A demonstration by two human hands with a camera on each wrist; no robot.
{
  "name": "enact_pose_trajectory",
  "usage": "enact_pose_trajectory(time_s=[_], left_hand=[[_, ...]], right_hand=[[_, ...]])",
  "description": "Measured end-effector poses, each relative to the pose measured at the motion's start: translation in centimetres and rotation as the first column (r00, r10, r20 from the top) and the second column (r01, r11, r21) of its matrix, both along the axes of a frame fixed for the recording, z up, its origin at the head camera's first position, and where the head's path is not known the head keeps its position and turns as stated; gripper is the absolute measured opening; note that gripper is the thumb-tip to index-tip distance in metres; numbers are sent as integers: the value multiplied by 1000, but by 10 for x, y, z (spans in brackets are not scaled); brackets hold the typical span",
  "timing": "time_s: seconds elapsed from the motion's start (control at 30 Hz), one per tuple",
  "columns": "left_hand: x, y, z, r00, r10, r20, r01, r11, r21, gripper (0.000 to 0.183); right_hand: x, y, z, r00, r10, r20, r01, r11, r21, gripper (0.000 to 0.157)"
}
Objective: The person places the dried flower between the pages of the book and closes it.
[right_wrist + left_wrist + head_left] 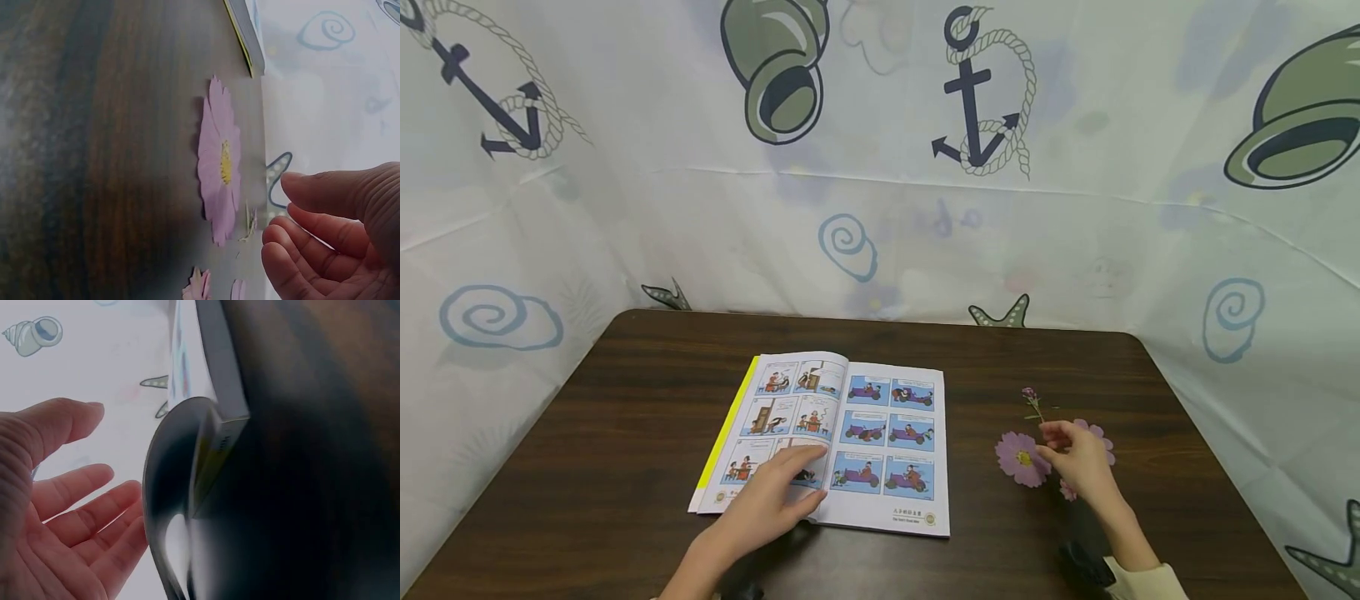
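Note:
An open comic book (pixel 891 521) with a yellow cover edge lies on the table. My left hand (pixel 767 500) reaches over its left page, thumb and fingers spread apart; in the left wrist view the fingers (pixel 87 515) are loosely bent beside the page edge. Over some flowers to the right is my right hand (pixel 1078 467), its thumb close to the index finger and nothing visible between them. A flat pink flower (pixel 1022 458) with a yellow centre lies left of that hand. Beyond it is a thin sprig (pixel 1032 402). Another pink flower (pixel 1105 442) is partly hidden behind the hand.
The dark wooden table (pixel 587 450) has rounded far corners. A small pink bloom (pixel 1067 492) lies beneath the right hand. White cloth (pixel 887 242) printed with anchors, shells and starfish hangs behind and at the sides.

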State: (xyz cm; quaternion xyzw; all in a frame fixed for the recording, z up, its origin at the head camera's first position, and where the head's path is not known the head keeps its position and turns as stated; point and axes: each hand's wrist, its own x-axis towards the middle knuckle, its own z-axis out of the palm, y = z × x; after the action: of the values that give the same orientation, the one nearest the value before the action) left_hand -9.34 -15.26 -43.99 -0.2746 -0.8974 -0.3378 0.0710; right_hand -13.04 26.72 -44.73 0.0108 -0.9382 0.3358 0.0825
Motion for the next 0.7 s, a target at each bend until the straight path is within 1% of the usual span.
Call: enact_pose_trajectory(time_s=[0.1, 0.33, 0.6, 0.7], left_hand=[[2, -2, -4, 1000, 4, -16, -4, 1000, -1, 48], [2, -5, -13, 998, -13, -65, 15, 1000, 24, 51], [2, -6, -18, 1000, 3, -29, -3, 1000, 19, 55], [2, -6, -20, 999, 37, -23, -37, 999, 14, 54]], right_hand=[[1, 0, -2, 1000, -4, 6, 4, 1000, 10, 25], [2, 0, -5, 1000, -2, 14, 1, 1000, 18, 26], [1, 1, -7, 999, 3, 39, -4, 999, 36, 26], [1, 0, -7, 999, 3, 54, -5, 999, 38, 25]])
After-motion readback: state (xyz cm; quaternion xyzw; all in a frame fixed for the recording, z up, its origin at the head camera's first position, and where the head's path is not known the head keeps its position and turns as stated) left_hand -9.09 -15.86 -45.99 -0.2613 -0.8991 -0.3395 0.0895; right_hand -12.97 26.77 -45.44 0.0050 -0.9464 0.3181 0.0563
